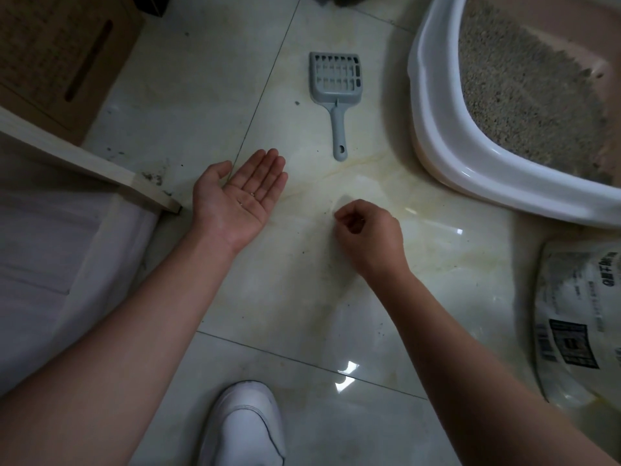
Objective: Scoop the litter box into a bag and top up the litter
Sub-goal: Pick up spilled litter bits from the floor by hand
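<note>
Litter box (433,105) holding litter (524,85), left hand (240,196) flat, palm up, right hand (368,235) grip curled, contents unclear

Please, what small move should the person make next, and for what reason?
Probably drop the pinch from the right hand into the open left hand. The palm faces up and already holds a few grains; the right fingers are curled just above the tiled floor, where dark specks lie.

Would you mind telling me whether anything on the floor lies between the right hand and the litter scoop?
Nothing visible does. The grey litter scoop lies alone on bare tile, its handle end toward the person, and only open floor separates it from the right hand, which hovers low with fingers curled. The left hand is off to the side, palm up.
</note>
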The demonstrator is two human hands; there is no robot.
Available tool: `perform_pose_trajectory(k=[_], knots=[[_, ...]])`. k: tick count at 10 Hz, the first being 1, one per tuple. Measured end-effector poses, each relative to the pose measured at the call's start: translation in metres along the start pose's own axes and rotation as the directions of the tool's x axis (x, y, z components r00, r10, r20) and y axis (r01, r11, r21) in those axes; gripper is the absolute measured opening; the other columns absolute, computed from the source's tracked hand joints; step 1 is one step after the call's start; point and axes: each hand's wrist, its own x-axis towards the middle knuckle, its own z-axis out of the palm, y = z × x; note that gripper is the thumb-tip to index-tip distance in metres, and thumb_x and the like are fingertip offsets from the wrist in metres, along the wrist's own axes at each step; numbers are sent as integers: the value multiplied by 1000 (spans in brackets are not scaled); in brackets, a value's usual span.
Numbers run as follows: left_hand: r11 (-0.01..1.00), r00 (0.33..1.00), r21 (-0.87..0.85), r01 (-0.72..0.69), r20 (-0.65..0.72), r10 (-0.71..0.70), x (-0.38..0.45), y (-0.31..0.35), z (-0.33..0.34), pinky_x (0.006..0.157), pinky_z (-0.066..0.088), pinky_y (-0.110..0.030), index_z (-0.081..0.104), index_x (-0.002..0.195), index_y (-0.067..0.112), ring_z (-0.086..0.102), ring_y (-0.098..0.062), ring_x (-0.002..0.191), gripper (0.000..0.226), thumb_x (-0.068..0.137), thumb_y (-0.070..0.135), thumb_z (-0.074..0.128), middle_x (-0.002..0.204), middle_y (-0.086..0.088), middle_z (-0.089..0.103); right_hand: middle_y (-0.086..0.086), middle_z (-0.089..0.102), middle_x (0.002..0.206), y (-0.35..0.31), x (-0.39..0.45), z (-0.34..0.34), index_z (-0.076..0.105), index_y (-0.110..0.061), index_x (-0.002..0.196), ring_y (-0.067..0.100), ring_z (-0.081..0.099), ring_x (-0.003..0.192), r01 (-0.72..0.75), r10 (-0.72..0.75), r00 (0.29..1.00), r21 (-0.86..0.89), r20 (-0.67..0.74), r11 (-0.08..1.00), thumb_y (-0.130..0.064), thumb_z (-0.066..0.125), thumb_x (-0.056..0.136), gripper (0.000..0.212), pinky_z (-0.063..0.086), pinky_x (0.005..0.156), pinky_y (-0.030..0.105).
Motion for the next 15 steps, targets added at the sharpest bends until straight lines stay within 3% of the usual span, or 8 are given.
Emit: perform_pose_trajectory(k=[2, 5, 7, 9, 11, 13, 15], knots=[[1000, 1000, 5, 2, -3, -2, -1, 0, -2, 100, 51, -43, 65, 113, -5, 70, -32, 107, 43, 99, 25, 37, 118, -21, 69, -9, 63, 89, -11, 6, 11, 68, -25, 91, 8, 58, 77, 66, -71, 996, -104, -48, 992, -24, 68, 83, 8, 48, 68, 24], [1000, 1000, 13, 21, -18, -21, -1, -5, -5, 101, 51, -44, 64, 115, -5, 69, -32, 108, 44, 99, 26, 37, 118, -21, 69, -3, 59, 90, -18, 17, 16, 63, -17, 89, 17, 56, 73, 150, -162, 987, -324, -13, 934, -21, 53, 92, 12, 45, 63, 28], [999, 999, 27, 39, -22, -38, 0, -9, -5, 102, 50, -43, 65, 115, -5, 69, -32, 109, 44, 99, 26, 37, 119, -20, 69, 1, 58, 88, -20, 5, 16, 56, -14, 89, 21, 55, 73, 209, -211, 977, -264, 22, 941, -17, 48, 95, 11, 49, 67, 36], [997, 997, 42, 70, -22, -70, -4, -11, -9, 101, 50, -43, 64, 118, -5, 68, -32, 110, 44, 99, 26, 38, 120, -21, 69, -8, 62, 84, -12, -29, 22, 60, -21, 97, 12, 54, 69, 315, -297, 947, -164, 126, 935, -14, 57, 88, 11, 46, 64, 27], [997, 998, 50, 63, -32, -61, -5, -10, -10, 103, 50, -43, 64, 117, -4, 68, -31, 110, 44, 99, 27, 38, 120, -20, 69, -8, 63, 85, -4, -35, 30, 69, -22, 90, 10, 56, 69, 346, -325, 937, -202, 130, 916, -18, 63, 87, 8, 43, 62, 22], [995, 997, 69, 68, -42, -65, -8, -14, -8, 103, 49, -42, 65, 116, -4, 68, -31, 111, 44, 98, 26, 39, 120, -20, 69, -1, 58, 85, -14, -32, 35, 61, -18, 84, 20, 54, 72, 337, -305, 941, -346, 143, 876, -17, 51, 92, 13, 48, 59, 34], [995, 997, 78, 64, -50, -60, -10, -13, -6, 103, 49, -42, 65, 116, -4, 68, -31, 111, 44, 99, 26, 39, 120, -20, 69, 0, 57, 82, -16, -36, 39, 58, -17, 83, 21, 52, 72, 312, -298, 949, -394, 98, 864, -13, 50, 91, 12, 47, 57, 34]])
